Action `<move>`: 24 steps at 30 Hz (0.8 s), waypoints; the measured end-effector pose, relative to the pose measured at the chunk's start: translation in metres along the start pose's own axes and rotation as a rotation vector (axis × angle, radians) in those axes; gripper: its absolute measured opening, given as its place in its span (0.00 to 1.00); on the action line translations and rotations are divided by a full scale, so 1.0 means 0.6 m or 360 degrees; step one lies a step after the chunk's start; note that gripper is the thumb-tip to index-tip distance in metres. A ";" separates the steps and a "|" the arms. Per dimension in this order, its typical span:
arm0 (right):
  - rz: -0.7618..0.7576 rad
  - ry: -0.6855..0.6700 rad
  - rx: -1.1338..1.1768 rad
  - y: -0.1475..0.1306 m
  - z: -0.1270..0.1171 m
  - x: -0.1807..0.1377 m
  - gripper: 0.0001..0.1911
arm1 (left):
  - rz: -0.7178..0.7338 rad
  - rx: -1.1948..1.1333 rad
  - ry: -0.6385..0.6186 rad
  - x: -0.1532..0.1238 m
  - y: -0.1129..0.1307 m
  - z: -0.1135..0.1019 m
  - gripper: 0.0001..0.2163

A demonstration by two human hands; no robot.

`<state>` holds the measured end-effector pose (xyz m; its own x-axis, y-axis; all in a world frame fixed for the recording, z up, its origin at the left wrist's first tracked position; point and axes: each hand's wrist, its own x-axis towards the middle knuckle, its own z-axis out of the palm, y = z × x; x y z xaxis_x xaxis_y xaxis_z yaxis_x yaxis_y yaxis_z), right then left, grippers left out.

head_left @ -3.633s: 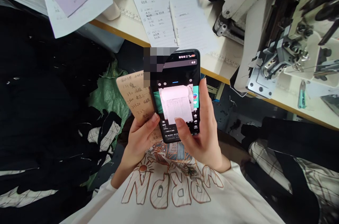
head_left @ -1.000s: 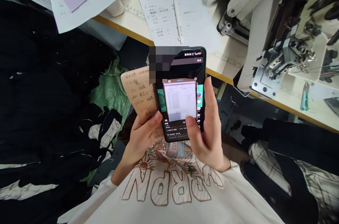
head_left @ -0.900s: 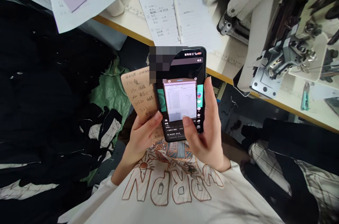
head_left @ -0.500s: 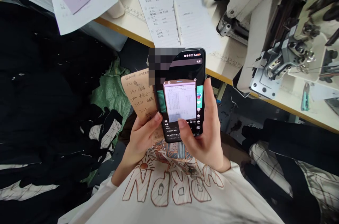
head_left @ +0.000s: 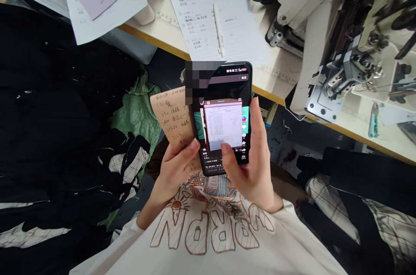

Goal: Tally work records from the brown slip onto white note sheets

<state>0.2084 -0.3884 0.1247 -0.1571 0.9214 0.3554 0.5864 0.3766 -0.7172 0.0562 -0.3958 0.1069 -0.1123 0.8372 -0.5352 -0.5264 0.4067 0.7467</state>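
The right hand (head_left: 255, 164) clasps the phone (head_left: 229, 88) by its edges (likely slick, rigid, breakable). Just left of that grip, the left hand (head_left: 172, 171) pinches a light, bendy note (head_left: 170, 114).

Black phone (head_left: 222, 120) upright, screen lit, showing paper sheet; tan handwritten card (head_left: 170, 115) overlapping its left edge.

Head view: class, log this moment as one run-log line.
left hand: holds tan card | right hand: holds phone, thumb on screen | table: pen on notepad
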 end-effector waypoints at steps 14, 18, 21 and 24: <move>0.0192 -0.0031 0.0397 -0.006 -0.006 -0.006 0.39 | -0.0093 -0.0028 0.0019 0.000 0.000 -0.005 0.22; 0.0571 0.0018 0.1072 0.019 0.006 0.002 0.32 | -0.0218 -0.0027 0.0055 -0.001 0.003 -0.011 0.22; 0.0998 -0.0094 0.1554 0.051 0.030 0.023 0.29 | -0.0286 0.0007 0.0033 -0.004 0.006 -0.016 0.24; 0.1234 -0.0313 0.1787 0.087 0.054 0.049 0.29 | -0.0388 0.0015 0.0017 -0.008 0.007 -0.026 0.25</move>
<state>0.2089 -0.3388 0.0782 -0.2513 0.8919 -0.3760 -0.3607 -0.4467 -0.8188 0.0413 -0.4039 0.1068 0.0082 0.7101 -0.7040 -0.5310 0.5996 0.5987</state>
